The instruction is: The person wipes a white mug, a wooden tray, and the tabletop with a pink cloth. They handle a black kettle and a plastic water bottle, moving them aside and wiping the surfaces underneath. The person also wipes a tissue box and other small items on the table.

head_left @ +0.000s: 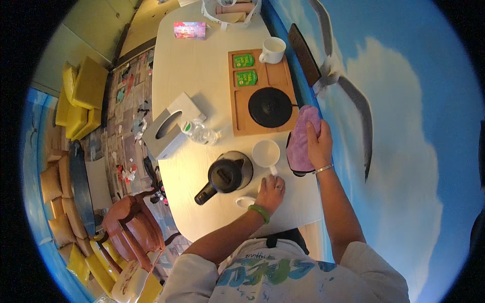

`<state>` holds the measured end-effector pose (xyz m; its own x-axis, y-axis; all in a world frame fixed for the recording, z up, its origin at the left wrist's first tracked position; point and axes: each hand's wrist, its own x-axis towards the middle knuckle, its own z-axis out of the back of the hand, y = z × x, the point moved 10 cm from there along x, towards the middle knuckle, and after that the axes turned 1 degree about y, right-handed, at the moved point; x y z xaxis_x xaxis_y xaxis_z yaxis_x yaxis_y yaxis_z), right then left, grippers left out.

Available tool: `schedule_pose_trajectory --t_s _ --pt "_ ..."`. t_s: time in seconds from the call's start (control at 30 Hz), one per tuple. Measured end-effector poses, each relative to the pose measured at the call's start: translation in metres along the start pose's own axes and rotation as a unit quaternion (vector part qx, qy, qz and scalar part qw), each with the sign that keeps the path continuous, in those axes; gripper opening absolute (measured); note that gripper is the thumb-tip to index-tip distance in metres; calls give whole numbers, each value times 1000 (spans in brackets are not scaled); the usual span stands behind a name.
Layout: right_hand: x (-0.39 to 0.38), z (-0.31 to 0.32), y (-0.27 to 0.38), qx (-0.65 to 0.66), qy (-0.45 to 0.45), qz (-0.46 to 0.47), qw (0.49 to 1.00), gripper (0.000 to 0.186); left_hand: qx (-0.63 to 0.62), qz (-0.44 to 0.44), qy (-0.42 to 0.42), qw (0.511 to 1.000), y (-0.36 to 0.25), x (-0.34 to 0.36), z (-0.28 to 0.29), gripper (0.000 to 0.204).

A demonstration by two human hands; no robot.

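Note:
My right hand [318,144] grips a folded purple cloth [303,129] near the table's wall-side edge, with a dark object partly hidden beneath it. My left hand [271,193] has its fingers curled at the handle of a white mug [265,151]. To its left stands a steel kettle with black lid and handle [226,174]. A small white round piece [244,202] lies beside that hand. Beyond are a wooden tray [260,129] with green packets [245,77], a black round base [269,106] and a second white mug [274,51].
A tissue box [161,144] and plastic bottle [198,133] sit left of the tray. A colourful card [189,30] and white basket [226,21] are at the far end. A brown chair [131,230] stands left of the table [187,70]; a painted wall [394,126] borders the right.

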<state>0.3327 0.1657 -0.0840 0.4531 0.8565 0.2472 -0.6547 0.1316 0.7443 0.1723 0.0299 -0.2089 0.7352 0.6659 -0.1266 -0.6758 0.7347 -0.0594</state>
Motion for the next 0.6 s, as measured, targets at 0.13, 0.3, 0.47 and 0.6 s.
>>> schedule_pose_trajectory --t_s 0.13,0.3,0.47,0.6 --pt "39 -19 -4 42 27 -16 999 37 -30 13 8 999 15 1 -10 78" --pt "110 -46 41 29 -52 107 992 34 -73 52 37 995 15 -7 -10 78" --pt "203 -121 78 -170 -52 245 953 35 -21 55 0 998 10 -5 3 71" --pt "227 -204 69 -271 45 280 920 34 -121 45 30 991 12 -10 12 69"
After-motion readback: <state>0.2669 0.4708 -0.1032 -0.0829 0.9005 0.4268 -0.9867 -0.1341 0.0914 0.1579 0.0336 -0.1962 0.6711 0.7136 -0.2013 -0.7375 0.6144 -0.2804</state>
